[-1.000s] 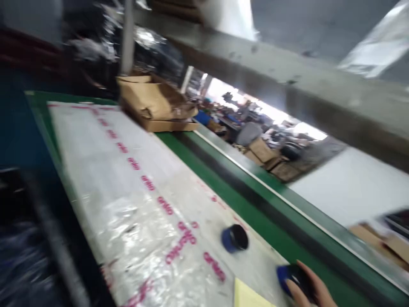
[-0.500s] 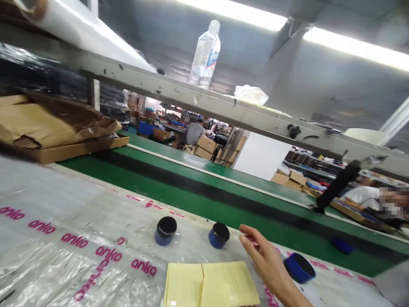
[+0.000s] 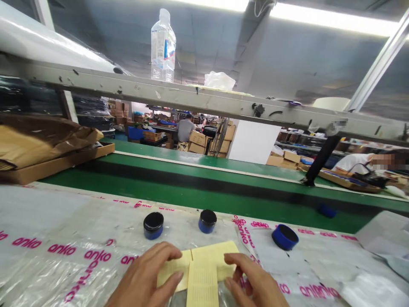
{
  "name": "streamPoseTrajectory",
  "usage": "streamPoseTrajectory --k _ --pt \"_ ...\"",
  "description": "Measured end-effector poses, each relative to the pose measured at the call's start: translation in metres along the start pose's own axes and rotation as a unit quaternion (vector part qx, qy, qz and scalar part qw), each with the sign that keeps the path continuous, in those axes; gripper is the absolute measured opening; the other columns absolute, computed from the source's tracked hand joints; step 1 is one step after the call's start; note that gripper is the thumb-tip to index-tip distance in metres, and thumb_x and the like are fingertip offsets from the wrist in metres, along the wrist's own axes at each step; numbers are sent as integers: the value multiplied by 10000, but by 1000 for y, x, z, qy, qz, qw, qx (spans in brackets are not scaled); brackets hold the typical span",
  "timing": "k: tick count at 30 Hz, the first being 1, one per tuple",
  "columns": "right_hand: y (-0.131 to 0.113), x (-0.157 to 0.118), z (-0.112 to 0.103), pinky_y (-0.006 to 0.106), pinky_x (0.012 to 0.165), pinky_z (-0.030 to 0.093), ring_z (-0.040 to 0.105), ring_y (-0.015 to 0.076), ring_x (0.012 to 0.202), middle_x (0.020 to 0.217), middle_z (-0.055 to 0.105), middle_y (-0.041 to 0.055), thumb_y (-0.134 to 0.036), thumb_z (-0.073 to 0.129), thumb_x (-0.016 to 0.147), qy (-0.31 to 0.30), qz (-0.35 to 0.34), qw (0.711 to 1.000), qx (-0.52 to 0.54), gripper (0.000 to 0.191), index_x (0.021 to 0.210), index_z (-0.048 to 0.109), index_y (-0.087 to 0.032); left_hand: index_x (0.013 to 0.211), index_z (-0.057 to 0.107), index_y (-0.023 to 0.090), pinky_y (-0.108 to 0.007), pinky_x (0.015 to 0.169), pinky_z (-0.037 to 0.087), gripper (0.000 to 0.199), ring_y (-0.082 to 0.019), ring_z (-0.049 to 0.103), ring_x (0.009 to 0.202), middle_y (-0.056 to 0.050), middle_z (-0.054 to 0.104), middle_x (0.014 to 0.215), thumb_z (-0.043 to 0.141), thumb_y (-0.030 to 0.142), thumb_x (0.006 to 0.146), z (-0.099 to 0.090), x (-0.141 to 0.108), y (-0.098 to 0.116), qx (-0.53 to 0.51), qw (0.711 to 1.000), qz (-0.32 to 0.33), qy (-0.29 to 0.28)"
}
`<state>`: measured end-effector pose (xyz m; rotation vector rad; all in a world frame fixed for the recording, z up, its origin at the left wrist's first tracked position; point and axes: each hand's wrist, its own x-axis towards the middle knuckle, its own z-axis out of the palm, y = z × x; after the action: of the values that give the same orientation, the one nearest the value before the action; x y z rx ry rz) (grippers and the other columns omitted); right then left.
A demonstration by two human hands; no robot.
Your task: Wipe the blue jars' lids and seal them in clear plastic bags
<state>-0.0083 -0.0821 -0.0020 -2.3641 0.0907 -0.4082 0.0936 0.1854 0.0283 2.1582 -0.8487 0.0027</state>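
Note:
Pale yellow paper sheets [image 3: 204, 273] lie in front of me on the plastic-covered table, with faint printed lines on a narrow strip at the middle. At their left edge is my left hand [image 3: 150, 277], its thumb and fingers apart over the paper. My right hand [image 3: 252, 281] is at the right edge, fingers bent and parted from the thumb. Whether either hand pinches a sheet is hard to see. Beyond the paper stand two round blue containers with black tops, one at left [image 3: 154, 226] and one at centre [image 3: 207, 221]. Another blue round piece [image 3: 285, 237] sits at right.
A green conveyor belt [image 3: 179, 192] runs behind the table, with a small blue piece [image 3: 327, 210] on it. Overhead, a shelf rail [image 3: 128, 87] carries a clear bottle [image 3: 163, 49]. Brown paper in a carton [image 3: 60, 164] lies at left; white plastic [image 3: 370, 290] at right. Two people are farther back.
My right hand has drawn back from near the centre container to the paper's right edge. My left hand has come into view at the left edge. A narrow strip now shows over the sheets.

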Motion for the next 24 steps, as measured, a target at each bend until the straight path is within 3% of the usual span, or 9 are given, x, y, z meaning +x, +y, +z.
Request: streamPoseTrajectory --k 3,7,10,13,16,21,24 --pt "0 10 17 376 699 503 654 244 740 896 716 44 -363 582 848 -28 19 999 -6 468 1294 595 -222 1148 606 289 -405 962 481 279 -252 602 1095 -26 658 1180 588 335 874 15 14 10 21 998 -10 -56" --pt "1 24 32 404 769 507 671 245 775 1141 716 105 -294 575 805 -57 7 998 18 515 1309 582 -187 1284 568 237 -527 1079 362 517 -329 523 1231 -87 605 1320 649 287 776 30 22 19 65 992 -35 -99" --pt "-1 29 36 385 768 496 663 243 778 1054 729 94 -304 561 825 -62 19 996 63 426 1224 635 -174 1135 635 214 -516 1014 366 390 -316 562 1132 -73 655 1178 657 242 747 37 29 24 69 991 -42 -107" --pt "-7 35 35 335 685 461 627 237 744 850 712 56 -354 542 853 -79 41 989 115 289 1026 697 -182 978 656 210 -450 950 367 221 -267 583 1033 -35 678 1057 642 205 758 42 35 24 44 994 -39 -94" --pt "-12 39 30 297 638 420 601 218 725 785 689 44 -365 546 851 -107 64 979 160 231 867 682 -179 904 667 222 -403 906 359 130 -237 588 961 -6 697 986 641 221 776 47 40 20 17 995 -51 -85" --pt "-14 38 25 293 627 381 558 206 711 766 644 30 -401 511 896 -131 41 983 126 237 837 609 -194 812 690 227 -362 816 362 112 -207 585 828 16 695 812 614 304 837 50 42 20 -5 992 -77 -97" --pt "-11 33 28 303 654 389 549 210 735 791 623 24 -441 467 949 -125 24 985 116 266 859 570 -213 820 691 224 -353 809 366 125 -218 581 868 7 697 838 608 315 841 49 42 20 2 992 -79 -97"
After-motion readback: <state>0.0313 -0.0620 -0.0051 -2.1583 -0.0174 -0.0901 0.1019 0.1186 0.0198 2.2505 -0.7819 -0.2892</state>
